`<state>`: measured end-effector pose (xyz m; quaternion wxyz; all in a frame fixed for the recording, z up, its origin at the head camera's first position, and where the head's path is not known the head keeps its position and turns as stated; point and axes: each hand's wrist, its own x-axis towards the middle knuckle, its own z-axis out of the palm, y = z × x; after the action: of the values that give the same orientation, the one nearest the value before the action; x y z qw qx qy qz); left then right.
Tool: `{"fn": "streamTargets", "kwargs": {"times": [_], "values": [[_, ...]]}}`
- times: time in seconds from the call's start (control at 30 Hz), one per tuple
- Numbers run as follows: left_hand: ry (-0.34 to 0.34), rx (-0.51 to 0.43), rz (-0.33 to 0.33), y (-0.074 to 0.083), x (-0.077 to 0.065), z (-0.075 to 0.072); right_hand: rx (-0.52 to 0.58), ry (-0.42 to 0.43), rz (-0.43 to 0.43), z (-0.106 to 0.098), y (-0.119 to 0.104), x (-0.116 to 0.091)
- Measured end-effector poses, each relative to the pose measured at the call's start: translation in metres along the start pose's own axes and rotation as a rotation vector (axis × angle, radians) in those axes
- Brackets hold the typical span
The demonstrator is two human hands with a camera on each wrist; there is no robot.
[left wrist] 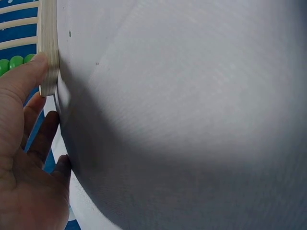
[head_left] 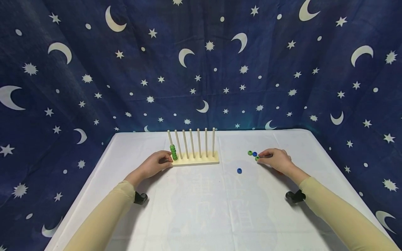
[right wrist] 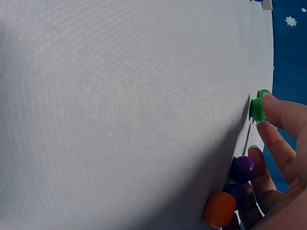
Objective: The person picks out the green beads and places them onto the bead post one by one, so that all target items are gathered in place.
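A pale wooden bead rack (head_left: pixel 194 161) with a row of upright pegs stands toward the back of the table. Green beads (head_left: pixel 173 152) are stacked on its leftmost peg. My left hand (head_left: pixel 155 164) grips the left end of the base, its thumb (left wrist: pixel 34 72) on the front edge. To the right, my right hand (head_left: pixel 276 160) has thumb and index finger at a green bead (right wrist: pixel 257 109), pinching it close over the cloth. Another green bead (head_left: pixel 250 152) and a blue bead (head_left: pixel 254 154) lie beside those fingertips.
A single blue bead (head_left: pixel 239 170) lies nearer the front. Under the right hand's other fingers sit a purple bead (right wrist: pixel 242 169), a darker purple bead (right wrist: pixel 235 194) and an orange bead (right wrist: pixel 219 210). White cloth (head_left: pixel 201 209) covers the table; a starry blue curtain (head_left: pixel 201 69) hangs behind.
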<state>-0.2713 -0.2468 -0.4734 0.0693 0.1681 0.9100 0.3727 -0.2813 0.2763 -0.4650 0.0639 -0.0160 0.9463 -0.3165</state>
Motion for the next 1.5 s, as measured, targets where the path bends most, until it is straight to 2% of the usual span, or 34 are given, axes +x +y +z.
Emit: {"fn": "streamTargets", "kwargs": {"times": [0.3,0.73,0.93,1.13,1.5], "values": [[0.003,-0.003,0.003,0.0,0.0,0.0,0.0,-0.006,0.022,0.003,0.0,0.001],[0.006,-0.012,0.01,0.0,0.001,0.001,-0.003,0.006,-0.007,0.002,0.0,0.002],[0.004,-0.023,-0.006,0.0,-0.001,0.0,-0.017,-0.048,-0.05,0.0,0.005,0.003],[0.008,-0.023,-0.006,0.0,-0.002,0.0,0.042,-0.107,-0.083,-0.004,0.012,0.002],[0.003,-0.017,-0.009,0.001,-0.001,0.001,0.056,-0.146,-0.108,-0.006,0.019,0.005]]}}
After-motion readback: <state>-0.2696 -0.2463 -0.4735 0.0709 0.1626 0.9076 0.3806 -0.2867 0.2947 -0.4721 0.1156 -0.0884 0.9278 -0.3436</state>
